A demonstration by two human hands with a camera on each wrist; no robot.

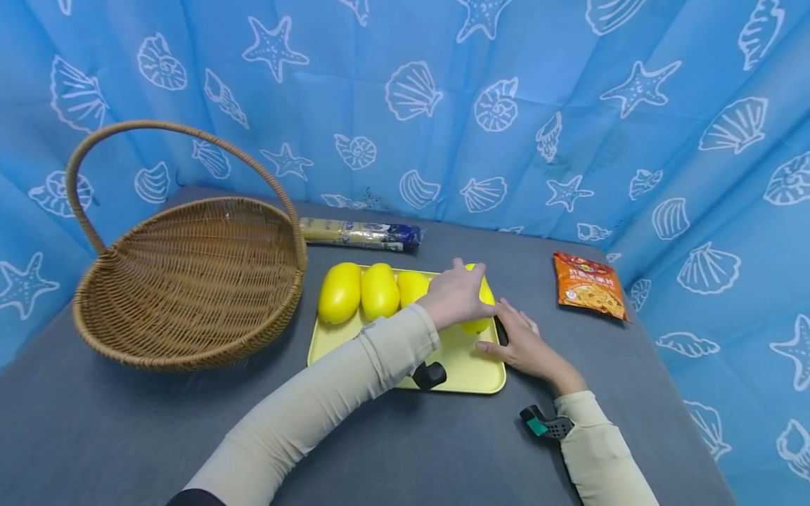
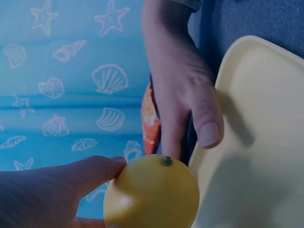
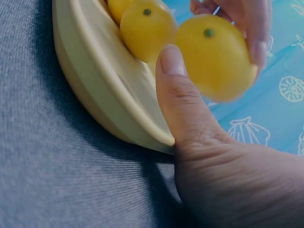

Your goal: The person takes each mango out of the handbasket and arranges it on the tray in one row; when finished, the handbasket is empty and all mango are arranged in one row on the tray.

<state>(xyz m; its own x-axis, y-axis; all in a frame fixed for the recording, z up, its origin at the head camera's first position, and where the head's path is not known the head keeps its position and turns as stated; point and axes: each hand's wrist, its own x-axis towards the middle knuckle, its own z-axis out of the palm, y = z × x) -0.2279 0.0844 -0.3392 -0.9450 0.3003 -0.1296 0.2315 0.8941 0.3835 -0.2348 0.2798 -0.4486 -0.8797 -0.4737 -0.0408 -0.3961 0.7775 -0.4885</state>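
Note:
My left hand (image 1: 457, 295) reaches across the yellow tray (image 1: 471, 372) and grips a smooth yellow lemon (image 2: 152, 194) between thumb and fingers, over the tray's right end. The lemon's green stem nub faces the left wrist camera. My right hand (image 1: 522, 344) is beside the tray's right edge, fingers extended and thumb over the rim. In the right wrist view its thumb (image 3: 173, 71) overlaps the held lemon. A row of more lemons lies along the tray's back: one at the left (image 1: 339, 293), another beside it (image 1: 380, 289) and a third (image 1: 413, 286) partly behind my left hand.
A wicker basket (image 1: 190, 362) with a tall handle stands left of the tray. Behind the tray lies a clear packet of noodle-like sticks (image 1: 357, 233) with a dark blue end. An orange snack bag (image 1: 590, 287) lies at the right. A blue seashell curtain (image 1: 443, 154) hangs behind the table.

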